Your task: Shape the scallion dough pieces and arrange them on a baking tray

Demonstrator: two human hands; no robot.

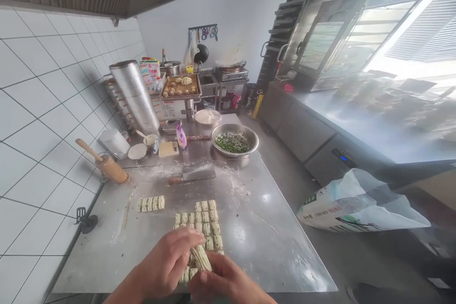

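My left hand [171,254] and my right hand [223,280] grip the same layered dough strip [201,258], pale with thin ridges, at the table's near edge. My left fingers curl over its upper end, while my right thumb presses its lower end. Beneath and beyond my hands lie rows of cut dough pieces [205,218], striped with green filling; some are hidden by my hands. A separate short row of dough pieces [151,204] sits further left. Past them a cleaver [198,173] rests flat on the steel table [142,256].
A steel bowl [253,141] of chopped greens stands at the table's far right. Along the tiled wall are a wooden rolling pin [112,167], a scale [168,148] and stacked metal tins [134,92]. A tray of buns [181,98] is behind. A plastic bag [359,206] hangs over the right side.
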